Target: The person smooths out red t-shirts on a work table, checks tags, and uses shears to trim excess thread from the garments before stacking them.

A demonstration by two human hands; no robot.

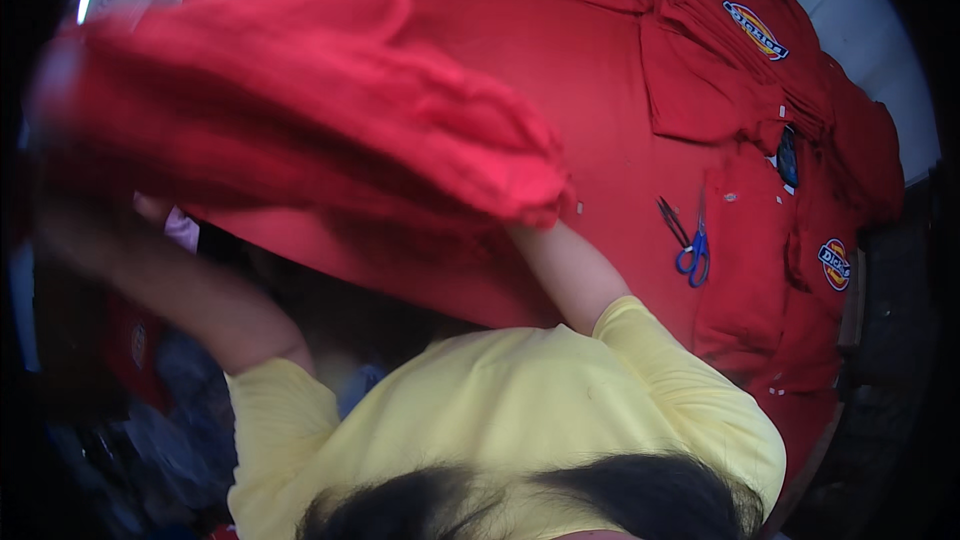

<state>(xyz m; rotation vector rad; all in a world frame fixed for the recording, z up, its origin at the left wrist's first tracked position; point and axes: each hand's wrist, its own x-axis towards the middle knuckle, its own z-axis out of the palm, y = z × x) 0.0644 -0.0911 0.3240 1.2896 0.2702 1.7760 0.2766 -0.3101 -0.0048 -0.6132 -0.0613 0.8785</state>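
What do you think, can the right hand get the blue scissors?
Probably yes: the blue-handled scissors lie uncovered near the right forearm. The right hand, hidden by the red cloth, may need to let go.

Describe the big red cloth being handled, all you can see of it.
The red cloth looks like soft, plain woven or knit fabric, bunched with long folds and a rumpled right end. It stretches sideways, apparently raised over the red work surface, and is blurred, most strongly at left. The right forearm meets its lower right edge, where the hand is hidden. The left forearm runs toward its left end; blur hides the grip there.
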